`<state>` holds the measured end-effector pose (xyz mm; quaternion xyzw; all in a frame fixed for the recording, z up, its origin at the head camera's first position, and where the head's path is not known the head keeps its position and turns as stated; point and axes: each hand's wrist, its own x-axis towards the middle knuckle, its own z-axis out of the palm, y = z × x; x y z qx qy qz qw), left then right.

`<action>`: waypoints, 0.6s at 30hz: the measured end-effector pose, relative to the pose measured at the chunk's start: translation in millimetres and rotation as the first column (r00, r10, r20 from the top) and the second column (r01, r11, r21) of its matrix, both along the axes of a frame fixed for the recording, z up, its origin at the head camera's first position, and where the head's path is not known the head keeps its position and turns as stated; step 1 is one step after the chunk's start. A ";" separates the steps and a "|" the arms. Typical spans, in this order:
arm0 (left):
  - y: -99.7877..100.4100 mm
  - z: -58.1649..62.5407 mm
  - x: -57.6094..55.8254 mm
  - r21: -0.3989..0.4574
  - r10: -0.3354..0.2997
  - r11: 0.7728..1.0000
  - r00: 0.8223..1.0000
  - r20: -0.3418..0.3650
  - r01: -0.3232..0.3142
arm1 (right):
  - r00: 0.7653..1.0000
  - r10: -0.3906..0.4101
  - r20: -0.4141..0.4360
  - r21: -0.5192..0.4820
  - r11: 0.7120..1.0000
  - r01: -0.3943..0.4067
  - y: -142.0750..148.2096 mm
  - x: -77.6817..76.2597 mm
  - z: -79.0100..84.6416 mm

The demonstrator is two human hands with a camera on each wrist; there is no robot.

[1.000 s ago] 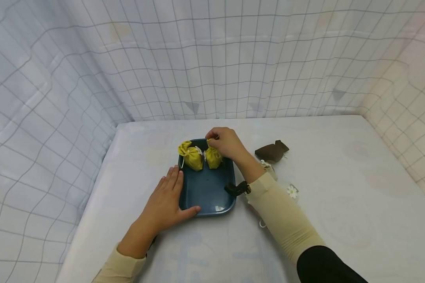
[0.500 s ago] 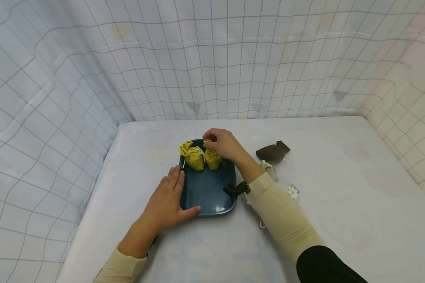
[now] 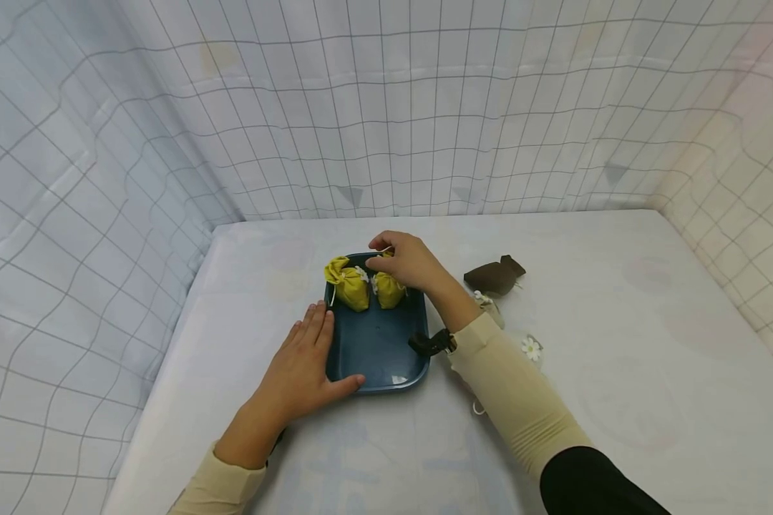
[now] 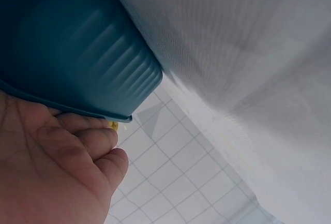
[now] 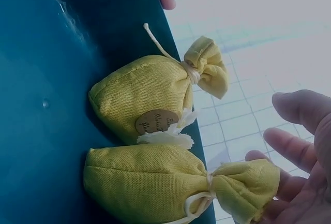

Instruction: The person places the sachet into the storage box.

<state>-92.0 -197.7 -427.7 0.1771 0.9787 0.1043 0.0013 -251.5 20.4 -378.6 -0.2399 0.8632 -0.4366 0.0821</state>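
Fingers of the right hand (image 3: pixel 409 263) have parted beside the yellow drawstring pouch (image 3: pixel 389 290) at one o'clock in the blue tray (image 3: pixel 376 350); the left hand (image 3: pixel 301 363), straight-fingered, lies along its nine-o'clock rim. One finger snagging the cord (image 5: pixel 210 184) could drag the pouch askew.

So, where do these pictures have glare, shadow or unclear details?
Head view: small glint near the bottom right of the blue rectangular plastic tray; left wrist view: tray darkest at upper left; right wrist view: grid lines look faint on the white hanging cloth, lettering on the round brown tag hard to read.
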 end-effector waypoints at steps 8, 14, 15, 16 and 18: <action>0.4 -0.1 -0.5 -0.001 0.002 1.000 1.000 -0.020 -0.002 | 1.000 -0.014 -0.001 -0.014 1.000 0.014 5.3 1.5 5.7; 0.0 -0.6 -1.2 -0.001 0.004 1.000 1.000 -0.021 -0.004 | 0.999 -0.034 0.003 -0.012 0.999 0.034 9.9 2.6 12.9; -0.1 -0.9 -1.4 0.000 0.003 1.000 1.000 -0.022 -0.003 | 0.999 -0.036 0.005 -0.012 0.999 0.036 11.1 3.0 14.8; -0.1 -1.1 -1.3 0.000 0.004 1.000 1.000 -0.020 -0.004 | 0.999 -0.037 0.004 -0.012 0.999 0.037 12.5 3.4 16.7; 0.2 -1.0 -0.9 0.004 0.003 1.000 1.000 -0.020 -0.003 | 0.999 -0.041 0.004 -0.013 0.999 0.041 15.8 3.8 20.4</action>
